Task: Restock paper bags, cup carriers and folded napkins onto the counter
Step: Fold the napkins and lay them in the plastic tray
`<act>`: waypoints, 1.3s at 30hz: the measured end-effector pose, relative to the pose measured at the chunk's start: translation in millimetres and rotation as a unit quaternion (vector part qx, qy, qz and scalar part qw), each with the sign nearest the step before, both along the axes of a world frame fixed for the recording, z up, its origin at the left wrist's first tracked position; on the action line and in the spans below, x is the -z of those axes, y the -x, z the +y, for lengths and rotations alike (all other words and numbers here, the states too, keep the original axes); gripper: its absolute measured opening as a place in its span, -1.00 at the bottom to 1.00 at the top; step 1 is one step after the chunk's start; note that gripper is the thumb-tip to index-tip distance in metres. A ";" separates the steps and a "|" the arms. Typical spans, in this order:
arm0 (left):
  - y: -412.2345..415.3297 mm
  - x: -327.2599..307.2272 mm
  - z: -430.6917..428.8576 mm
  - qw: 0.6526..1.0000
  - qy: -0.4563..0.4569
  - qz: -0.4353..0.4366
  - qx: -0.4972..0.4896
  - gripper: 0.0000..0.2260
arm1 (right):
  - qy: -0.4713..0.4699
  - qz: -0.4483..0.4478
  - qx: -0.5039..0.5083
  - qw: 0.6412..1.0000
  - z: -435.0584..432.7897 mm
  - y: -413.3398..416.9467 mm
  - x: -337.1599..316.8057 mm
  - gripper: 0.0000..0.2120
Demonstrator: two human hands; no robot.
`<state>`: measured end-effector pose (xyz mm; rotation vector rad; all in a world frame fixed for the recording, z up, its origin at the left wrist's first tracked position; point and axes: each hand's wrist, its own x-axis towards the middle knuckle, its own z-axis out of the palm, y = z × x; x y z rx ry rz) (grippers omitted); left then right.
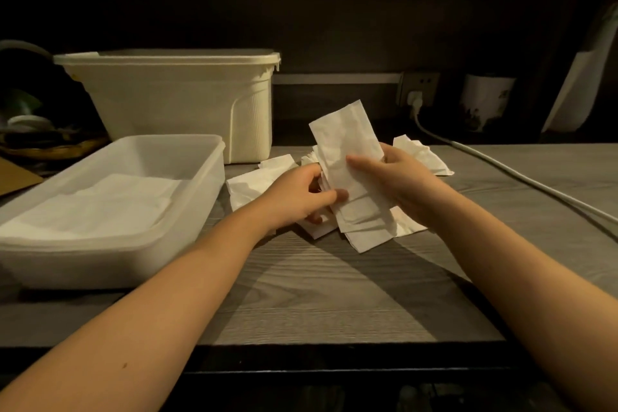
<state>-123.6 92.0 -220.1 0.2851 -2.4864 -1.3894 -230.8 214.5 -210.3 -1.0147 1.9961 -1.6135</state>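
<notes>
Both hands hold one folded napkin (344, 157) above the loose pile at the tabletop's (317, 294) middle: right hand (398, 177) pinching its edge, left hand (301, 194) curled around the bottom. Light and limp, it likely handles best gripped along a fold.

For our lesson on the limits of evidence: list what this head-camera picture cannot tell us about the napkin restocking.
Head view only.
- Cream bin: contents hidden by opaque walls and lid.
- Napkin stack: sheet count hidden by left hand and right hand.
- White cable: far end cut off by right edge.
- Items at far left: too dark to identify.
</notes>
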 end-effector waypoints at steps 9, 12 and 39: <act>0.8 3.5 -2.7 1.000 -0.028 0.006 0.002 -0.88 | 0.028 0.033 0.065 0.997 0.1 5.9 1.0 -0.88; 2.2 3.7 -4.4 0.999 -0.037 0.004 -0.015 -0.87 | 0.060 0.027 0.078 0.995 1.6 6.8 -1.0 -0.92; 7.4 0.1 -11.7 0.956 -0.261 0.041 -0.128 -0.81 | 0.152 -0.101 0.033 0.983 6.1 8.3 -8.1 -0.85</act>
